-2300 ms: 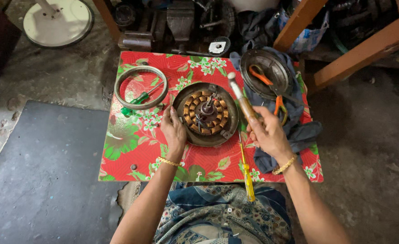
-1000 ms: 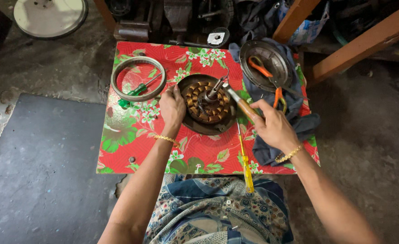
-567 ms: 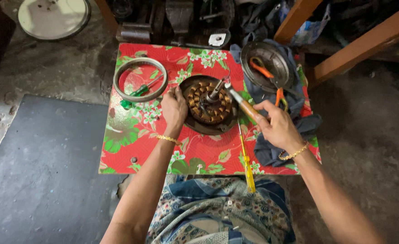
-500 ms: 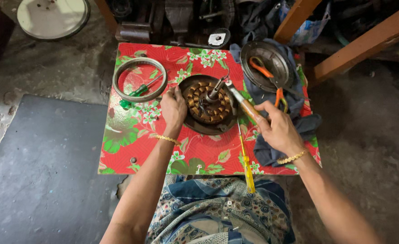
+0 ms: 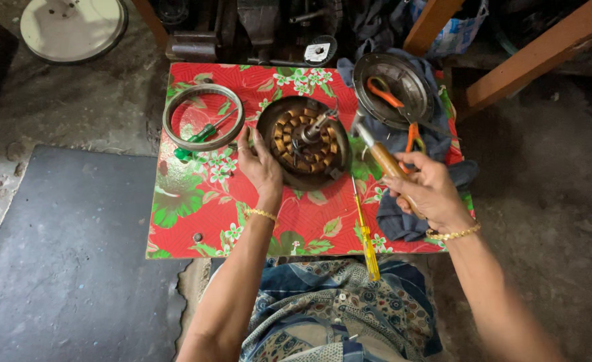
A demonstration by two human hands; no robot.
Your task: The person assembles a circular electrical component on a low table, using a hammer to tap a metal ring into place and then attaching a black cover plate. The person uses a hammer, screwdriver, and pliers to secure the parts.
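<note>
A round motor housing [image 5: 304, 141] with copper coils and a central shaft lies on a small table with a red flowered cloth [image 5: 195, 194]. My left hand [image 5: 259, 164] rests on the housing's left rim, fingers around its edge. My right hand [image 5: 426, 191] grips the wooden handle of a hammer [image 5: 375, 149], whose metal head points up-left, just right of the housing and lifted off it.
A metal ring [image 5: 203, 116] with a green screwdriver [image 5: 203, 136] lies at the left. A yellow screwdriver [image 5: 364, 231] lies near the front edge. A metal cover [image 5: 393, 80] holding orange-handled pliers sits on a dark cloth [image 5: 403, 221] at the right. A wooden beam [image 5: 530, 57] stands behind.
The hammer in my right hand has drawn back to the right, away from the shaft. My left hand stays on the housing's rim.
</note>
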